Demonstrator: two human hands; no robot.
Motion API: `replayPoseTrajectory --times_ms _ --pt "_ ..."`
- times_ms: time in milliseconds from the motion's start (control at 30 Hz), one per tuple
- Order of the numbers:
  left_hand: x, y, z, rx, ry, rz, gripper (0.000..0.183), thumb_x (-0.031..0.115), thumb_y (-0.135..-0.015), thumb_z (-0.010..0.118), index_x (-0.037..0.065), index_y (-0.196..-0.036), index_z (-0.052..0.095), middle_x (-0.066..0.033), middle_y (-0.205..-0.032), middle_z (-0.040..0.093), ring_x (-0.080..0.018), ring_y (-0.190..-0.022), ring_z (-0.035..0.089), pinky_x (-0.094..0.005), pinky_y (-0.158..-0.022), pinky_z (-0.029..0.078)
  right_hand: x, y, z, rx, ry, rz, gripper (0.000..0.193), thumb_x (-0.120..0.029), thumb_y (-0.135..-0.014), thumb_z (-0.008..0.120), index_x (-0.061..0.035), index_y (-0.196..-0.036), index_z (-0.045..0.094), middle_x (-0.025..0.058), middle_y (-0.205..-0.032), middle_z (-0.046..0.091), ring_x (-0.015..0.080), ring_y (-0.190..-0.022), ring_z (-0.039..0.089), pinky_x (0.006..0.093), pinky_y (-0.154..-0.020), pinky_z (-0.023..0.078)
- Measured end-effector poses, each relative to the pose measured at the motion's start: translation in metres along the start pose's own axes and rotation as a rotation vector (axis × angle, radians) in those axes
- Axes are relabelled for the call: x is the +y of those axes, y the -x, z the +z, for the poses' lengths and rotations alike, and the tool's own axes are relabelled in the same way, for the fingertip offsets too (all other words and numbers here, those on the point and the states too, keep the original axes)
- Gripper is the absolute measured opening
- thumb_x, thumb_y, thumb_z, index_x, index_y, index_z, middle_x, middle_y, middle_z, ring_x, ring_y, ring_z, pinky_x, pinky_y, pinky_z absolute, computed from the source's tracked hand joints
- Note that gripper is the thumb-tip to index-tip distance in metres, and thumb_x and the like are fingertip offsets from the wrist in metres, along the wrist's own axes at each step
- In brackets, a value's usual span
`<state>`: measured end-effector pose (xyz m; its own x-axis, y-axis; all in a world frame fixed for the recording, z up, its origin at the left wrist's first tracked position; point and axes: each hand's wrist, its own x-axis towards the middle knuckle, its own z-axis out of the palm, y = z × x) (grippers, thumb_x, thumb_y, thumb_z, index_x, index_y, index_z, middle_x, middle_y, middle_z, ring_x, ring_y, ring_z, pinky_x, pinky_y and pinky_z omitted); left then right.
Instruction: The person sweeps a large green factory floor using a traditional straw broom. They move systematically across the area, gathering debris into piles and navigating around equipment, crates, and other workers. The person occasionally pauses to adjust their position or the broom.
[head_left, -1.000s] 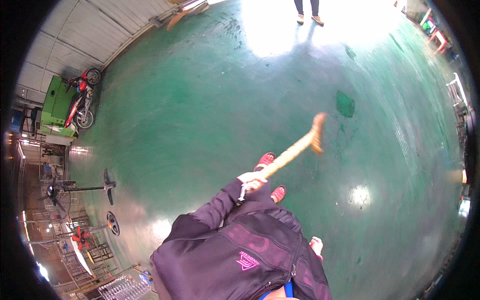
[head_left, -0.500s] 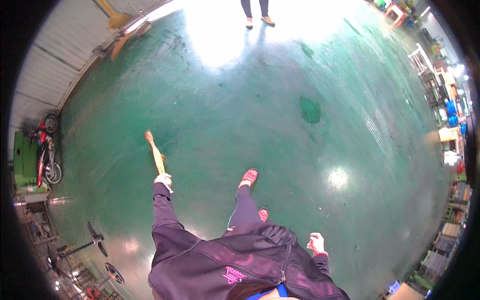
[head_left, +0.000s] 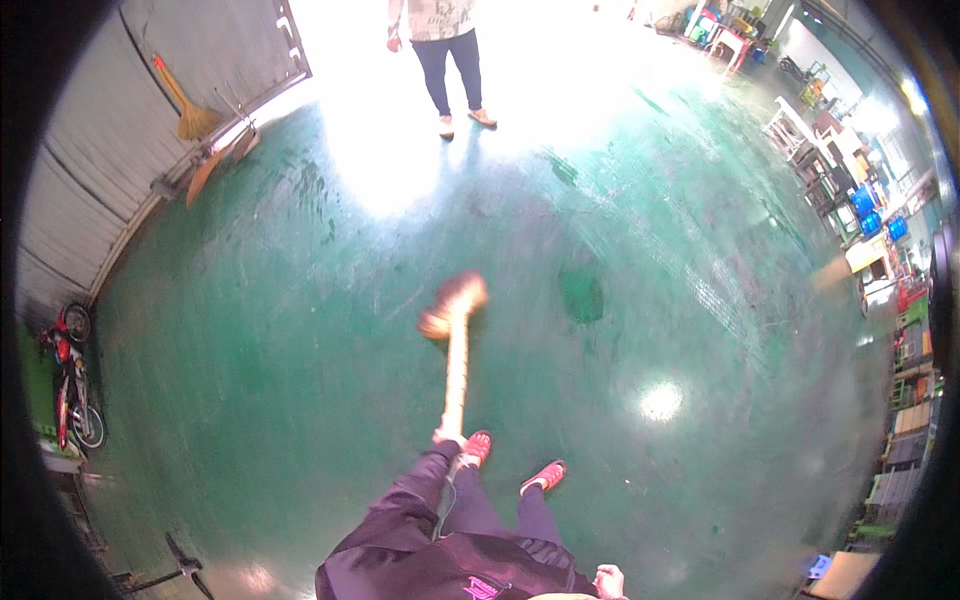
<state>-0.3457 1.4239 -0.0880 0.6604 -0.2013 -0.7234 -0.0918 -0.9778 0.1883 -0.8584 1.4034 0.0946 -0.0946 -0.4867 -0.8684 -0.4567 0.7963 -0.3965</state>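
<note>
My left hand [head_left: 449,438] is closed round the lower end of a long pale stick with a brown head [head_left: 455,375]. The stick points away from me over the green floor, and its head is smeared by motion, so I cannot tell its exact kind. Low in the picture, beside my body, my right hand [head_left: 608,580] has its fingers curled in, with nothing visible in them. Just beyond my left hand is my foot in a red sandal [head_left: 480,449]; the other red sandal [head_left: 546,477] is to its right.
A person [head_left: 450,65] stands ahead in the bright doorway. Along the left wall are a straw broom [head_left: 195,118] and a red motorbike [head_left: 75,385]. Stools, blue containers [head_left: 867,208] and other goods line the right side. A green patch [head_left: 582,294] marks the floor.
My left hand has swung the stick from the left to in front of my feet. My feet have shifted in a step, and more of the person ahead shows.
</note>
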Motion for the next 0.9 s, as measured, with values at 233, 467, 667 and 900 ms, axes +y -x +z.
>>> replayPoseTrajectory --times_ms 233,467,667,900 --pt "0.134 0.133 0.104 -0.411 0.103 0.531 0.041 0.013 -0.058 0.059 0.005 -0.096 0.047 -0.0092 -0.068 0.054 -0.0229 -0.058 0.056 -0.0326 -0.051 0.047 0.024 -0.047 -0.031 -0.050 0.139 -0.118 0.014 -0.009 -0.074 0.049 -0.0084 -0.088 0.054 0.0030 -0.065 0.051 0.0117 -0.048 0.045 0.0256 -0.042 0.037" --pt "0.213 0.169 0.094 -1.542 1.027 0.031 0.010 0.005 -0.071 0.052 0.000 -0.079 0.048 -0.0001 -0.055 0.044 -0.0074 -0.038 0.041 -0.0210 -0.030 0.032 -0.025 -0.098 -0.070 -0.007 -0.438 -0.214 0.010 -0.006 -0.076 0.039 -0.0078 -0.083 0.047 0.0034 -0.055 0.044 0.0144 -0.034 0.040 0.0294 -0.029 0.035" --pt "0.167 0.218 -0.013 -1.268 1.059 0.071 0.032 -0.003 -0.071 0.052 0.009 -0.096 0.036 0.0027 -0.053 0.038 -0.0044 -0.034 0.032 -0.0167 -0.027 0.026 -0.025 -0.113 -0.116 0.055 -0.244 -0.079 0.014 -0.006 -0.078 0.040 -0.0059 -0.090 0.048 0.0009 -0.054 0.043 0.0113 -0.039 0.043 0.0262 -0.033 0.038" --pt "0.141 0.239 -0.056 -0.598 0.827 -0.080 0.034 -0.008 -0.063 0.047 0.010 -0.090 0.040 0.0001 -0.049 0.032 -0.0082 -0.030 0.029 -0.0211 -0.027 0.023 0.018 -0.103 -0.136 0.102 -0.260 0.147 0.018 -0.004 -0.073 0.042 -0.0082 -0.089 0.050 0.0021 -0.058 0.046 0.0127 -0.042 0.047 0.0295 -0.039 0.044"
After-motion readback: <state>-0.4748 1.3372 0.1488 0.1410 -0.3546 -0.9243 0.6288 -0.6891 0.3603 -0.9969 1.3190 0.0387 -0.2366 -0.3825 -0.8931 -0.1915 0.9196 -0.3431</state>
